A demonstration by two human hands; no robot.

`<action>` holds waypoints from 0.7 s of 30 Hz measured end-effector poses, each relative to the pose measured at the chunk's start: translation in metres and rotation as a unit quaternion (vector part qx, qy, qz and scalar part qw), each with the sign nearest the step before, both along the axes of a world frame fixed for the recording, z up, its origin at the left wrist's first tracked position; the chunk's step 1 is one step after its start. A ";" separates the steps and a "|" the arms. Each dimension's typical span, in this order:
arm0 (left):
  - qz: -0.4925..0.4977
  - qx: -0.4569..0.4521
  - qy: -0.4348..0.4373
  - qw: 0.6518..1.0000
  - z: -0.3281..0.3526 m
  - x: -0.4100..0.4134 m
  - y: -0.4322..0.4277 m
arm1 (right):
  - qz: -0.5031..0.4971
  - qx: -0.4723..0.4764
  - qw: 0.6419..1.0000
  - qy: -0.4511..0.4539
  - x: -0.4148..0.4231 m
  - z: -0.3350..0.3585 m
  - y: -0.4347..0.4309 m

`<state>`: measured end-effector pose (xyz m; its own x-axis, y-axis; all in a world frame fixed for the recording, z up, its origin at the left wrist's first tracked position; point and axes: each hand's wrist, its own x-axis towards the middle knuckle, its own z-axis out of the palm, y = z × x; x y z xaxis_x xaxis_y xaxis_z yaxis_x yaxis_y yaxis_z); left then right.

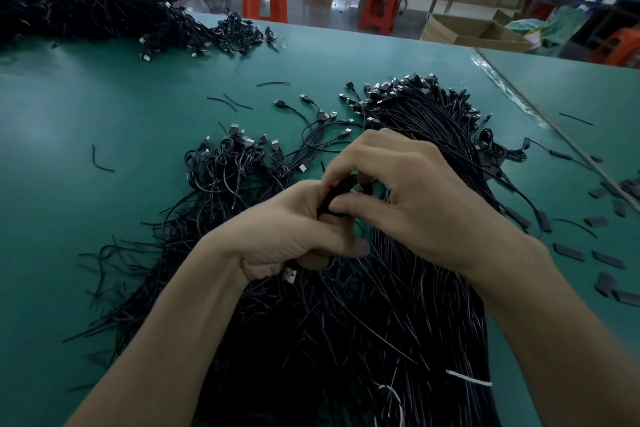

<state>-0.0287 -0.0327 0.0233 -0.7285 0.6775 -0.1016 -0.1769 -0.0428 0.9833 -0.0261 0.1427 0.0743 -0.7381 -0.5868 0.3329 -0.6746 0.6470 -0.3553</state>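
Right, both hands are on one black cable, held just above the big loose pile mid-table. Left hand is fisted around it, fingers curled tight, with the USB plug poking out under the palm. Right hand pinches the same cable at the top between thumb and fingertips, other fingers bent. Small heap of coiled cables sits just left of the hands on the green table. Bigger heap at the far left edge. Flat black pieces lie scattered to the right. White tie lies on the pile, near side.
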 end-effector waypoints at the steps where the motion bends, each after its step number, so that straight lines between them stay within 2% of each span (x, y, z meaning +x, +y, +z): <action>1: 0.000 -0.006 -0.003 1.000 0.000 0.000 0.001 | -0.005 0.015 1.000 -0.008 0.000 0.000 0.001; 5: -0.012 -0.035 -0.005 0.999 0.000 0.000 0.004 | -0.038 0.056 0.997 -0.035 0.003 0.000 -0.001; 14: 0.005 -0.056 -0.007 0.998 -0.004 -0.002 0.005 | -0.046 0.080 0.996 -0.014 0.011 0.002 -0.005; 21: 0.022 -0.016 -0.027 0.999 -0.006 -0.003 0.005 | -0.023 0.108 0.994 0.011 0.011 0.001 -0.009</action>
<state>-0.0317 -0.0276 0.0169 -0.7499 0.6410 -0.1636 -0.2294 -0.0200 0.9731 -0.0151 0.1340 0.0752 -0.7600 -0.6120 0.2189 -0.6484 0.7374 -0.1895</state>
